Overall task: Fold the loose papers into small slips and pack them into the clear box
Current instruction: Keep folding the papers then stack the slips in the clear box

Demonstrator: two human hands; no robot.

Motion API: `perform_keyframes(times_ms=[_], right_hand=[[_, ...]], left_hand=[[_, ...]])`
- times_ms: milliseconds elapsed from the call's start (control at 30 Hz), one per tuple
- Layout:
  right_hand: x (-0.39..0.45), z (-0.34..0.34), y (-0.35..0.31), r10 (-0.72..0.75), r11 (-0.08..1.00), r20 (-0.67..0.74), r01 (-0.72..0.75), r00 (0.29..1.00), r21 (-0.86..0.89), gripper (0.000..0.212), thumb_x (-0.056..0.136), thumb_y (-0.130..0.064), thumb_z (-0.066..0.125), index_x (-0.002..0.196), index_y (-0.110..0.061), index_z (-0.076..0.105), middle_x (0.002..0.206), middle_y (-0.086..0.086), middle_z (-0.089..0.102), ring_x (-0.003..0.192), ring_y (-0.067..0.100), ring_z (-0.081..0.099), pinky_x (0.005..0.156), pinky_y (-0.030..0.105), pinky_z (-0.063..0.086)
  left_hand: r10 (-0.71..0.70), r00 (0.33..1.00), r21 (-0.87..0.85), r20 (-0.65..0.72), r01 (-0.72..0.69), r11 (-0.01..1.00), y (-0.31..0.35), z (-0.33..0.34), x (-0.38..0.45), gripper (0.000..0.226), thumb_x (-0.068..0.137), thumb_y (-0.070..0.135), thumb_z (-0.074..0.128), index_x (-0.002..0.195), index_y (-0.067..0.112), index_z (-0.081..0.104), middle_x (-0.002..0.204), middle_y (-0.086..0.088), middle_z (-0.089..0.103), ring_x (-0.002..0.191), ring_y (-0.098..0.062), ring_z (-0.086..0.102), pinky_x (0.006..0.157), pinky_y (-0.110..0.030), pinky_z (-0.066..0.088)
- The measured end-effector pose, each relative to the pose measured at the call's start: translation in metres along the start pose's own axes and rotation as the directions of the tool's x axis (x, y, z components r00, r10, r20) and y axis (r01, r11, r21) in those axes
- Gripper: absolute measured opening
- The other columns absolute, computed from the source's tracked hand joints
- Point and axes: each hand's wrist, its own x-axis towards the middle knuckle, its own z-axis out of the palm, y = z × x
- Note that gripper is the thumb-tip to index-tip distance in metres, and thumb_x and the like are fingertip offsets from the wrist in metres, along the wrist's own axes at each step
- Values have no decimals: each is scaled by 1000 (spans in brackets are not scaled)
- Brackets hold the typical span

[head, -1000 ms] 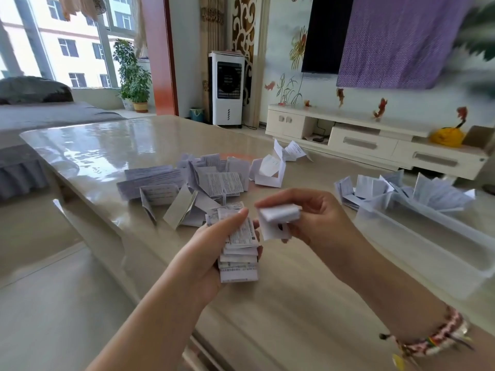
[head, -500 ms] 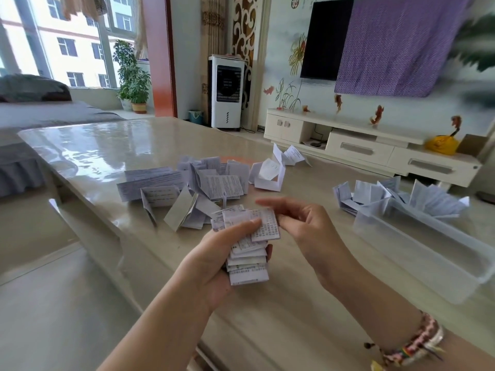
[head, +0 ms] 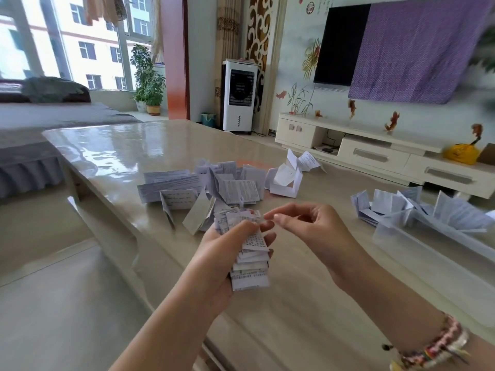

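My left hand [head: 222, 253] grips a stack of folded slips [head: 250, 259] above the near part of the table, thumb pressed over the top one. My right hand [head: 308, 226] hovers just right of the stack, its thumb and forefinger pinching the top slip's upper corner. Behind the hands lies a pile of loose printed papers [head: 211, 187]. The clear box [head: 434, 247] stands at the right, with several folded papers [head: 417, 207] at its far end.
A half-folded white paper [head: 288, 178] sits past the pile on the glossy beige table [head: 112, 156]. The table's left edge drops to the floor close to my left arm. A low TV cabinet [head: 375, 151] runs along the far wall.
My right hand laid its folded slip onto the stack in my left hand. It now pinches the top slip's corner, and the thumb of my left hand has closed over it.
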Motion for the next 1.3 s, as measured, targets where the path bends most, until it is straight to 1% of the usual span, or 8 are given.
perform_keyframes(times_ms=[100, 367, 467, 600, 800, 1033, 1200, 1300], right_hand=[[22, 9, -11, -75, 988, -71, 64, 995, -143, 6, 89, -25, 67, 91, -21, 71, 64, -18, 54, 59, 2, 44, 56, 13, 38], [113, 79, -27, 69, 654, 47, -10, 997, -757, 104, 72, -85, 44, 144, -10, 29, 141, 11, 43, 126, 29, 46, 96, 43, 45], [122, 85, -25, -17, 535, 54, 54, 998, -843, 70, 84, -64, 50, 127, -9, 51, 126, 10, 54, 116, 29, 53, 83, 36, 44], [114, 63, -29, -215, 606, 5, 137, 977, -784, 15, 91, -23, 50, 87, -11, 58, 84, 7, 62, 84, 28, 61, 67, 32, 44], [68, 9, -51, -438, 722, -6, 348, 899, -597, 17, 88, -13, 60, 77, -19, 49, 73, -2, 55, 65, 11, 51, 55, 17, 38], [18, -32, -43, -200, 950, 580, 300, 790, -81, 12, 94, -11, 56, 87, -5, 49, 84, 4, 68, 86, 21, 64, 82, 40, 49], [25, -21, -25, -208, 915, 554, 361, 806, -180, 5, 92, -7, 60, 88, -10, 60, 83, -10, 62, 76, -3, 55, 71, 11, 43], [28, -11, -18, -266, 824, 510, 467, 818, -321, 4, 90, -19, 66, 88, -21, 67, 77, -22, 58, 78, -1, 45, 71, 14, 39]], left_hand=[[46, 996, -3, -77, -47, 999, 10, -15, -1, 23, 90, 4, 58, 112, -3, 65, 95, -15, 73, 77, -21, 70, 68, -33, 60], [176, 949, 62, -262, -166, 984, 26, -45, 2, 27, 87, 5, 61, 113, 0, 62, 73, -11, 70, 53, -17, 64, 47, -27, 52], [175, 944, 62, -281, -164, 984, 25, -49, 4, 30, 87, 6, 62, 116, -2, 60, 74, -11, 67, 53, -18, 61, 48, -26, 51], [125, 948, 25, -292, -123, 992, 25, -51, 6, 34, 87, 8, 62, 119, -2, 59, 80, -14, 65, 54, -20, 60, 49, -27, 50], [-11, 977, -96, -211, -10, 995, 24, -38, 8, 31, 92, 22, 61, 111, -2, 62, 72, -9, 65, 55, -21, 60, 48, -24, 52], [-74, 994, -33, 77, 76, 997, 20, -19, 1, 39, 95, 39, 51, 115, 12, 70, 90, -8, 68, 68, -18, 62, 59, -27, 48], [-129, 972, -10, 197, 133, 991, 15, -14, -7, 47, 90, 49, 49, 119, 17, 68, 101, -6, 71, 81, -16, 68, 68, -26, 56], [-151, 964, 50, 218, 143, 988, 11, -15, -7, 52, 85, 57, 50, 118, 22, 68, 105, -5, 72, 85, -16, 67, 77, -32, 54]])
